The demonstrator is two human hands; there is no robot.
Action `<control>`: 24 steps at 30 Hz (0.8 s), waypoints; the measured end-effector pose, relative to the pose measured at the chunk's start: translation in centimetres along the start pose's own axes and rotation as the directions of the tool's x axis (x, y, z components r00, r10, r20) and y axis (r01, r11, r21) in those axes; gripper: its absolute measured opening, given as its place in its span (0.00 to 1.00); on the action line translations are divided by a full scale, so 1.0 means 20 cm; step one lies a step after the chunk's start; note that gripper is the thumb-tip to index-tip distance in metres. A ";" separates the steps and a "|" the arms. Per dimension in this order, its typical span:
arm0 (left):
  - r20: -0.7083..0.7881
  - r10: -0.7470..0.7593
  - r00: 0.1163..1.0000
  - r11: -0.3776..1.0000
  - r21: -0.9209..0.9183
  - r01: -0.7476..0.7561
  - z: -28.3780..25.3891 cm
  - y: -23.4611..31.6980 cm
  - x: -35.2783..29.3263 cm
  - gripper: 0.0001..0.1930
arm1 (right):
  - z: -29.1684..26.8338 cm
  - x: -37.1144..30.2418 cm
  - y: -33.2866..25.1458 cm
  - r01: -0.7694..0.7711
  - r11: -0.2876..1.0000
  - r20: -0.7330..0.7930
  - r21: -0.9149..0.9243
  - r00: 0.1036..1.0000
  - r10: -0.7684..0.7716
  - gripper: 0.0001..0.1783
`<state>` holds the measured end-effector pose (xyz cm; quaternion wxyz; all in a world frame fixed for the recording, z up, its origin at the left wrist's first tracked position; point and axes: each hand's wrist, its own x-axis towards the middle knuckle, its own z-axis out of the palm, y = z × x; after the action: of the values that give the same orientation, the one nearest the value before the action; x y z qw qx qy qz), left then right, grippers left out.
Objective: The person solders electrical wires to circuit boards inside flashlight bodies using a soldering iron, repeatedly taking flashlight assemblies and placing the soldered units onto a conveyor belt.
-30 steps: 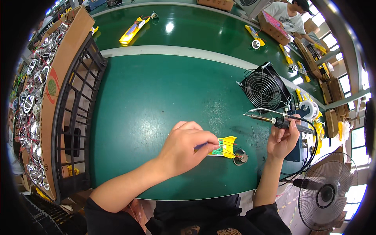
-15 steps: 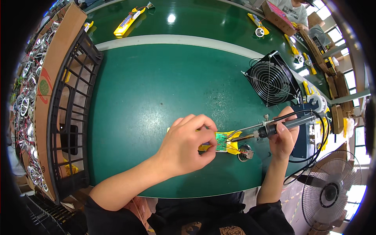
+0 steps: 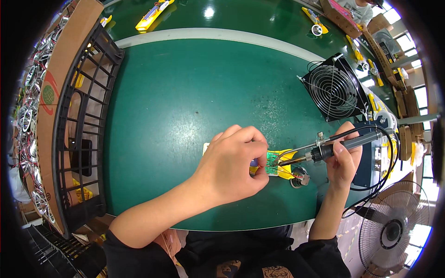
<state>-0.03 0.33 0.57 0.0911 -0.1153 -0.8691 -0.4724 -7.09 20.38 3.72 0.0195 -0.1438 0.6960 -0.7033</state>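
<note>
My left hand is closed over the left part of a yellow plastic housing; its thumb and fingertips pinch a thin red wire beside a green circuit board. The palm side and much of the housing are hidden under this hand. My right hand grips a soldering iron with a thin metal guide tube clamped alongside. The iron's tip meets the board or sits just above it; I cannot tell which. A round dark-and-silver part lies at the housing's right end, with wires leading to it.
A cooling fan stands at the back right, with a blue soldering station nearer me. Black cable loops beside my right hand. At the left are a black crate and a cardboard box of shiny parts. Beyond, yellow housings lie on another green surface.
The whole view has shifted slightly, so my hands, the housing and the iron sit further right in the picture. Both hands keep their grips, and the iron's tip stays at the board.
</note>
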 end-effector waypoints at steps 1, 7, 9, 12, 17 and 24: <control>-0.007 -0.005 1.000 1.000 0.004 0.005 0.00 0.00 0.00 0.06 | 0.00 0.00 0.00 -0.001 1.000 0.003 -0.004 1.000 0.001 0.12; -0.030 -0.014 0.999 1.000 0.012 0.014 0.01 0.01 0.00 0.06 | 0.00 0.00 0.00 -0.011 1.000 0.013 -0.023 1.000 0.011 0.12; -0.036 -0.016 0.999 1.000 0.014 0.017 0.02 0.01 0.00 0.06 | -0.01 0.00 0.01 -0.009 1.000 0.020 -0.026 1.000 0.009 0.12; -0.061 -0.007 0.998 1.000 0.004 0.008 0.02 0.00 0.00 0.06 | -0.02 0.00 0.02 -0.001 1.000 0.028 0.002 1.000 0.001 0.10; -0.051 -0.015 0.999 1.000 0.016 0.016 0.02 0.01 0.00 0.06 | -0.01 0.00 0.01 -0.015 0.999 0.002 -0.049 1.000 0.015 0.12; -0.006 -0.060 0.998 0.998 0.000 0.060 0.01 0.01 0.00 0.05 | -0.02 0.00 0.02 -0.023 1.000 0.029 0.017 0.999 0.022 0.09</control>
<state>0.09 0.69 0.65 0.0795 -0.0877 -0.8719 -0.4752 -7.21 20.85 3.26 0.0385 -0.1459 0.6912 -0.7067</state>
